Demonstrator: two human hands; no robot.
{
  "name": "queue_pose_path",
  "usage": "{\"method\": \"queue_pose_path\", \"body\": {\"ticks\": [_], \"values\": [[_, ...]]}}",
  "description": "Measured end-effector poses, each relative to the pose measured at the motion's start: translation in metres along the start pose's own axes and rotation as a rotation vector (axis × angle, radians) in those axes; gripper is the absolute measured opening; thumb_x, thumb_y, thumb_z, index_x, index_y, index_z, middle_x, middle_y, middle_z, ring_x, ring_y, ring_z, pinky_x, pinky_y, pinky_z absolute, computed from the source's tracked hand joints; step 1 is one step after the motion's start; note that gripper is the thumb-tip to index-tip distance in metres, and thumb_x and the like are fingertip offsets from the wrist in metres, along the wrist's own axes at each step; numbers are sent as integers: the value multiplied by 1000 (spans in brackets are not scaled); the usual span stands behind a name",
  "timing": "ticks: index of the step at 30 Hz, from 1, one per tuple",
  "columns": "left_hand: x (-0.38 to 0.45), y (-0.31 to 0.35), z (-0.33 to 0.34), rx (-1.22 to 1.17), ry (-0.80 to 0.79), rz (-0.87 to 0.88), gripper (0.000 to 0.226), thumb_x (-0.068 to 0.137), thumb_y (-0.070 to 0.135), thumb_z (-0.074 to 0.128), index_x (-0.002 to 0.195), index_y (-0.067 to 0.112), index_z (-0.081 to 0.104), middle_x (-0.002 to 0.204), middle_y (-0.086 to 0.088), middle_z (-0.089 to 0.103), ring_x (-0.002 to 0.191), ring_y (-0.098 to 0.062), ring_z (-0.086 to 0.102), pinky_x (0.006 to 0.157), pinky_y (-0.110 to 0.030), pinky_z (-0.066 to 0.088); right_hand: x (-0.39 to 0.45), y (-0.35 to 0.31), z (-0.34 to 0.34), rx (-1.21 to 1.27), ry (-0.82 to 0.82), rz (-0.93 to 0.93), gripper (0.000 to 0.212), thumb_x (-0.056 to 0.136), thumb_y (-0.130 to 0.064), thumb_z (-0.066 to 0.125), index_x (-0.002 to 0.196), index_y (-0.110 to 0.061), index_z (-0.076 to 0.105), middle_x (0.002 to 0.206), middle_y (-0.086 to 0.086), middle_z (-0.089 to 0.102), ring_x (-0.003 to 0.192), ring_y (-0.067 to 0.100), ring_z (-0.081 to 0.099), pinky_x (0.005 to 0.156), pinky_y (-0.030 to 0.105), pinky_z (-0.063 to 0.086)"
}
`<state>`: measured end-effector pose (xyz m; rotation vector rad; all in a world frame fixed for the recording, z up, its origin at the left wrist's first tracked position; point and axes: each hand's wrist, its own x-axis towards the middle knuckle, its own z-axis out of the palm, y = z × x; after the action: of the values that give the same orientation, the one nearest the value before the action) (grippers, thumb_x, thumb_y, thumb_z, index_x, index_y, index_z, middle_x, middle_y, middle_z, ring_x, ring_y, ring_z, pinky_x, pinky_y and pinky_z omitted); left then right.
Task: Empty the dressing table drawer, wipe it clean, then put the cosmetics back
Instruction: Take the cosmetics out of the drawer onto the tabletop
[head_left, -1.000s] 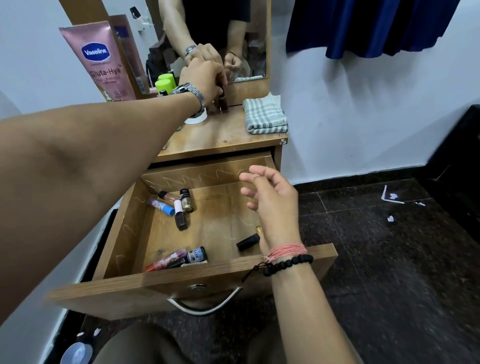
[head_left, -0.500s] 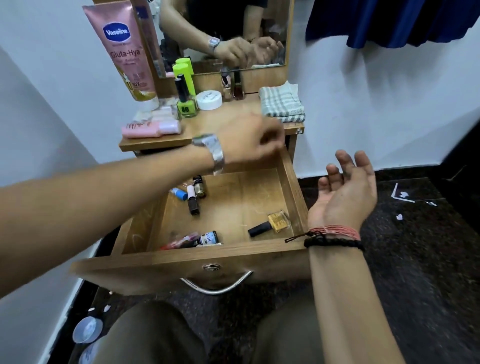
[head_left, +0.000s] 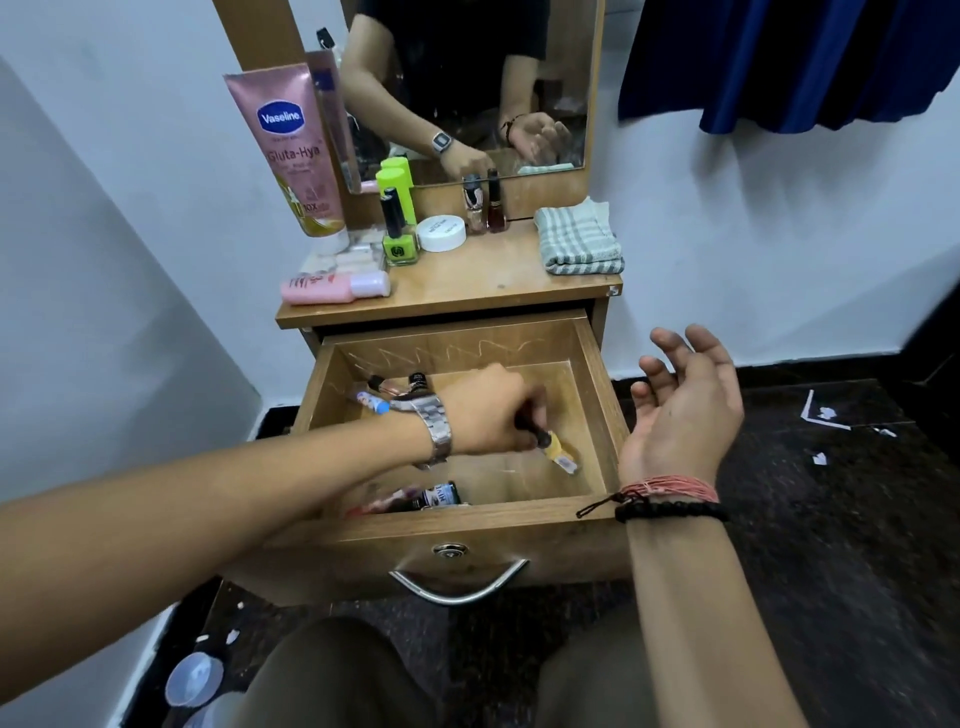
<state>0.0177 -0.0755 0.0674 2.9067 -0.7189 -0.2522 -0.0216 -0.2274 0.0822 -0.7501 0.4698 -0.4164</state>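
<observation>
The wooden drawer (head_left: 467, 535) stands pulled out below the dressing table top (head_left: 483, 283). My left hand (head_left: 488, 410) reaches into it and grips the black cap of a yellow nail polish bottle (head_left: 561, 452) near the drawer's right side. My right hand (head_left: 685, 410) hovers open, palm up, just outside the drawer's right wall. Small bottles (head_left: 410, 384) lie at the drawer's back left, and a dark tube (head_left: 439, 496) lies by the front wall. A folded checked cloth (head_left: 579, 241) sits on the table top at the right.
On the table top stand a pink Vaseline tube (head_left: 291, 156), a green nail polish (head_left: 399, 239), a white jar (head_left: 441, 233), two small bottles (head_left: 483, 208) and a pink bottle (head_left: 335, 287) lying down. A mirror (head_left: 467, 88) rises behind. Paper scraps (head_left: 826, 415) litter the dark floor.
My left hand came back from the table top, went down into the drawer and took hold of the yellow nail polish. My right hand moved out to the drawer's right side, palm up.
</observation>
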Motion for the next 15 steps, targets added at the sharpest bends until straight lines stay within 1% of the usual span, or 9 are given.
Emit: {"method": "queue_pose_path", "body": {"ticks": [2,4,7,10,11,13,14,15], "values": [[-6,-12,-24,-46,92,-16,19,78,33,74,94,24,69,92,6,72,84,-11,66,75,-29,54,-3,2,3,-8,-28,3,21,92,-3,45,94,-18,60,84,2,69,60,10,53,51,18,38],[-12,-24,-50,-88,185,-51,22,77,35,75,95,24,71,90,6,72,82,-8,65,76,-28,55,-5,6,7,-17,-56,10,21,92,-4,46,92,-19,60,81,1,68,60,10,53,51,18,38],[-19,-41,-91,-80,372,-98,25,78,33,73,99,20,71,92,5,70,84,-8,63,75,-23,52,-8,10,11,-35,-95,20,22,93,-4,47,89,-20,61,79,-1,69,60,10,54,51,19,39],[-19,-61,-126,-77,562,-180,24,81,30,71,101,17,71,90,5,68,81,-7,62,73,-20,49,-10,11,11,-53,-113,32,22,93,-4,47,90,-20,61,80,-1,69,62,9,55,52,19,40],[-17,-69,-134,-85,604,-207,23,82,29,71,100,15,71,90,4,69,81,-9,63,73,-21,51,-10,12,11,-59,-113,37,22,93,-4,47,90,-20,61,80,-2,69,62,9,55,52,19,40],[-12,-84,-142,-80,660,-259,23,81,28,72,97,12,69,91,-1,71,81,-14,66,74,-31,56,-11,11,10,-67,-111,45,22,93,-4,46,90,-21,61,80,-2,69,61,8,55,53,19,41],[-9,-90,-144,-68,675,-286,23,79,28,74,95,11,68,90,-4,71,81,-17,66,74,-36,56,-11,11,9,-68,-112,49,23,93,-4,46,89,-21,61,80,-2,69,61,8,56,53,19,41],[-5,-96,-144,-57,681,-313,24,77,28,75,92,11,67,89,-5,71,81,-19,66,74,-39,56,-11,11,9,-69,-114,53,23,94,-4,46,89,-21,61,81,-1,69,61,8,56,53,19,41]]}}
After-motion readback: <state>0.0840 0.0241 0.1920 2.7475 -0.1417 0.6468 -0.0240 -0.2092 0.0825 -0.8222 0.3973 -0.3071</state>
